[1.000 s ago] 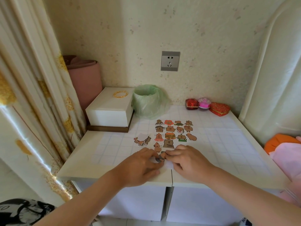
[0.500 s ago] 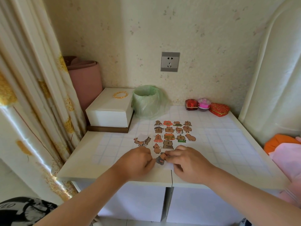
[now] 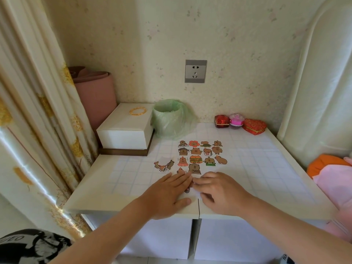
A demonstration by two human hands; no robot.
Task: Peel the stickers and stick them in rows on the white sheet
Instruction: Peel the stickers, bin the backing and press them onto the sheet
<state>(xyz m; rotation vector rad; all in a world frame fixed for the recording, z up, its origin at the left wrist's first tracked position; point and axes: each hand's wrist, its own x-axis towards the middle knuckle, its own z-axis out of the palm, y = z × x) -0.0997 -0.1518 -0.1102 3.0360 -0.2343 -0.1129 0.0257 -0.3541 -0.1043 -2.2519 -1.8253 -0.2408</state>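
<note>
Now your left grip (image 3: 171, 193) lies flat and loose, fingers pressing the white sheet (image 3: 266, 168) just near the sticker rows (image 3: 202, 155). Your right grip (image 3: 221, 193) pinches a small sticker (image 3: 187, 190) near those rows too.

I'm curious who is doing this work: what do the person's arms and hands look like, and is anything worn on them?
The left forearm and the right forearm are bare, with no sleeves in view. The left hand and the right hand wear no gloves, and no ring, watch or bracelet shows on them.
</note>
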